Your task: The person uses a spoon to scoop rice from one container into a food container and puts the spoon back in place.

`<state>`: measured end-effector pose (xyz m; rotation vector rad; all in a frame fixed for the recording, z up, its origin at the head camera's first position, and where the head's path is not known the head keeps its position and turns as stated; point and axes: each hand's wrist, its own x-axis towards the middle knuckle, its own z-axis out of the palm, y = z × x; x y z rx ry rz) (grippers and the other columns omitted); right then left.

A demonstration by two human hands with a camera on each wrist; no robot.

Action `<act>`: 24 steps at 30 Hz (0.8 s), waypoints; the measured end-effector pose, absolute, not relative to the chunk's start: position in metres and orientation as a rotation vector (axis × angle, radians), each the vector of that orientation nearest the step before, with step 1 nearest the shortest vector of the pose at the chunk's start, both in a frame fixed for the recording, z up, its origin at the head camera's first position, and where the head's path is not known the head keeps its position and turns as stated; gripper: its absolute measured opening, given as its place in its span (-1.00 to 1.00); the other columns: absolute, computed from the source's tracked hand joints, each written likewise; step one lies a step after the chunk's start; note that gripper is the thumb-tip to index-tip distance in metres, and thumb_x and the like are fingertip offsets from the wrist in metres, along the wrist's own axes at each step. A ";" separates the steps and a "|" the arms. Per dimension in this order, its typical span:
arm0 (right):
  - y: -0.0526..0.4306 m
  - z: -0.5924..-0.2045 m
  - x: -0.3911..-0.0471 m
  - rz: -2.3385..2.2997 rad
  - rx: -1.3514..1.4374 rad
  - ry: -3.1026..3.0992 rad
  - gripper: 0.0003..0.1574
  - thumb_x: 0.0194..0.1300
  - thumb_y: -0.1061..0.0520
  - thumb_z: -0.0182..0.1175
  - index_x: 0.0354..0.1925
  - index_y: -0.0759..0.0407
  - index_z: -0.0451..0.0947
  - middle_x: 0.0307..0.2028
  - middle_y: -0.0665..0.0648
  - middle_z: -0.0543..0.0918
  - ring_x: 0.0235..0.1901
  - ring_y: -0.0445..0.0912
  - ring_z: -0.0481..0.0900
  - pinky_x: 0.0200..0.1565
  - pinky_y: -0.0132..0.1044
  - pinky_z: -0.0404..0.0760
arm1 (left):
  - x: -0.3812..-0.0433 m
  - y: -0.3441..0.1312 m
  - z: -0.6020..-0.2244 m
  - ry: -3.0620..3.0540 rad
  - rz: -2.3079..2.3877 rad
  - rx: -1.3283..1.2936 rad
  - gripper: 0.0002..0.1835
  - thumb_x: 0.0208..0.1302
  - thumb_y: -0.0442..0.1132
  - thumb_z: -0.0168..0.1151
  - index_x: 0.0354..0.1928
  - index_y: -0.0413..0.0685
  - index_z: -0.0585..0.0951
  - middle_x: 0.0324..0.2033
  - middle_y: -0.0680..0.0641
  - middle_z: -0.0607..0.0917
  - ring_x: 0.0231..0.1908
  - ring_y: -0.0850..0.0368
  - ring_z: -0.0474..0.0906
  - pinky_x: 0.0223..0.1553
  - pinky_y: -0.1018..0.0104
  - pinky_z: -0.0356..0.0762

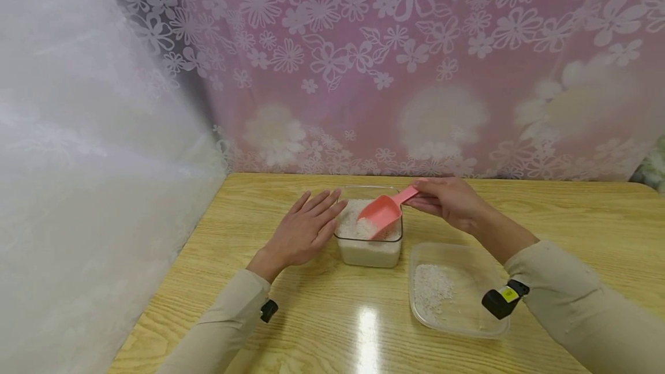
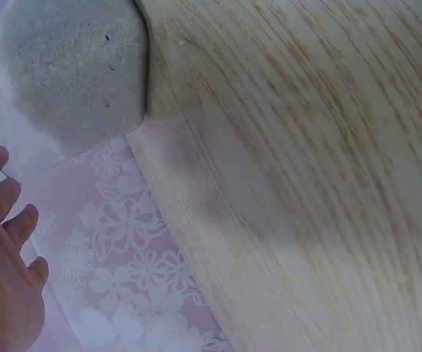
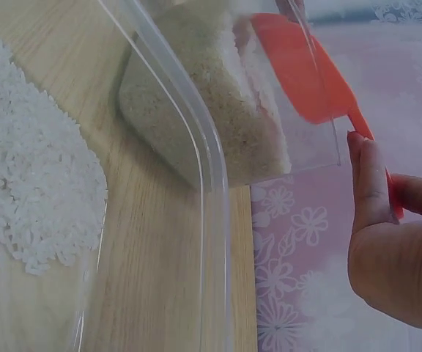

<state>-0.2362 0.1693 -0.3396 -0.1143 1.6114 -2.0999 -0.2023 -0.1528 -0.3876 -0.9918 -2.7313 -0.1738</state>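
Note:
My right hand [image 1: 451,199] grips the handle of a pink scoop [image 1: 381,212]. The scoop's bowl tilts down into a clear square container [image 1: 370,253] of white rice, with some rice at its lip. In the right wrist view the scoop [image 3: 299,66] shows through the container's wall, and the thumb and fingers pinch its handle. Against the container's left rim rests my left hand [image 1: 306,227], its fingers spread and straight. The left wrist view shows those fingertips by the clear wall, near the rice [image 2: 72,66].
A second, shallower clear plastic box [image 1: 462,328] sits nearer and to the right, with a small heap of rice [image 1: 433,290] along its left side. Both stand on a wood-grain table [image 1: 317,328]. A pink flowered curtain [image 1: 353,114] hangs behind; white sheeting [image 1: 93,178] is at left.

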 end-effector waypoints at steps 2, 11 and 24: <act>0.171 -0.339 -0.236 -2.122 -0.111 1.584 -0.63 0.48 0.22 -0.03 0.14 0.44 0.35 -0.26 0.23 0.71 -0.22 -0.05 0.71 -0.03 -0.28 0.56 | -0.202 -0.153 -0.387 -2.732 -0.173 -0.986 -0.47 0.54 0.03 -0.37 0.46 0.12 0.21 0.45 0.05 0.08 0.42 0.09 -0.03 0.41 0.09 -0.24; 0.175 -0.335 -0.234 -2.162 -0.062 1.528 -0.74 0.49 0.19 -0.04 0.00 0.33 0.47 -0.28 0.22 0.71 -0.23 -0.06 0.71 -0.04 -0.30 0.57 | -0.201 -0.152 -0.387 -2.740 -0.173 -0.980 -0.46 0.55 0.05 -0.40 0.46 0.14 0.20 0.45 0.07 0.07 0.42 0.10 -0.03 0.41 0.09 -0.23; 0.189 -0.328 -0.233 -2.234 -0.041 1.420 -0.70 0.46 0.21 0.01 -0.22 0.22 0.69 -0.29 0.25 0.71 -0.26 -0.06 0.71 -0.07 -0.32 0.59 | -0.202 -0.153 -0.388 -2.721 -0.167 -0.997 -0.47 0.54 0.02 -0.37 0.47 0.14 0.18 0.45 0.01 0.12 0.42 0.08 -0.03 0.41 0.06 -0.21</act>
